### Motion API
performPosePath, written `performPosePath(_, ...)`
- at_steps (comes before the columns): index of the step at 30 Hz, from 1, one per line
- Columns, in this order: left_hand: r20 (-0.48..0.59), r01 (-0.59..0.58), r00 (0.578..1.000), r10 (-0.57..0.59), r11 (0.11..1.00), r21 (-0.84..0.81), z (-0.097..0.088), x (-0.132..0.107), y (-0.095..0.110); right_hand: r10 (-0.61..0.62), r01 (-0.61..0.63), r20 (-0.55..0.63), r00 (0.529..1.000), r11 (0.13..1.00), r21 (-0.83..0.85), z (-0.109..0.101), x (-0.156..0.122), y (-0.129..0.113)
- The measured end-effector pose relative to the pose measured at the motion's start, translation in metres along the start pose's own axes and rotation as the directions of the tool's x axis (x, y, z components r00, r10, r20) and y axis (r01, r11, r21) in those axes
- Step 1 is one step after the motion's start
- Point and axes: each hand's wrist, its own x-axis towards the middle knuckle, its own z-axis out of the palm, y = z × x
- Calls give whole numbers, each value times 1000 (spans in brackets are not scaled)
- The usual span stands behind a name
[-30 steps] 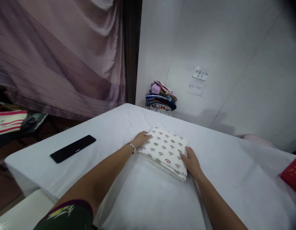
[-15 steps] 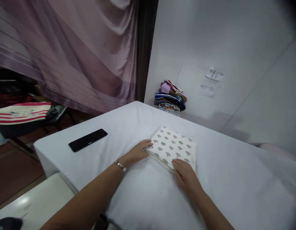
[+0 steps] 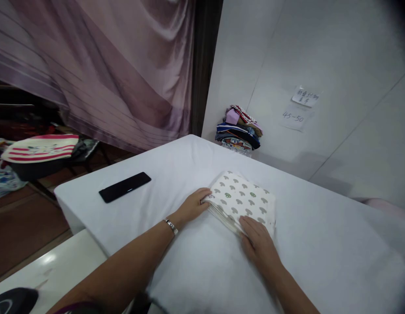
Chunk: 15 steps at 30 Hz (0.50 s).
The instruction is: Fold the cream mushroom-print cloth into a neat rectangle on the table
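Head view: folded patterned cloth [image 3: 243, 201] lies flat between both hands, long axis running from left hand [image 3: 193, 206] away to the right. Right hand [image 3: 259, 240] open, palm pressing near edge; left fingers flat against its corner.

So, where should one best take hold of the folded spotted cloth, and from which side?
I would take the folded cloth at its two near corners, from the person's side: it lies flat on the table, its layered edges face that way, so fingers can slide under. The left hand and right hand rest there.
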Motion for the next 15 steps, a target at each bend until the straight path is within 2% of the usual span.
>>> performPosePath(5, -8, 47, 999, -47, 999, 22, 2, 0, 1, -9, 8, -44, 999, 1000, -12, 5, -1, 4)
performPosePath(11, -72, 136, 989, -132, 990, 45, 11, 0, 6, 3, -6, -111, 994, 1000, -22, 5, 2, 1)
performPosePath(15, -89, 184, 980, -179, 982, 42, 13, -1, 11, 0, -5, -109, 994, 999, -49, 3, 4, -2)
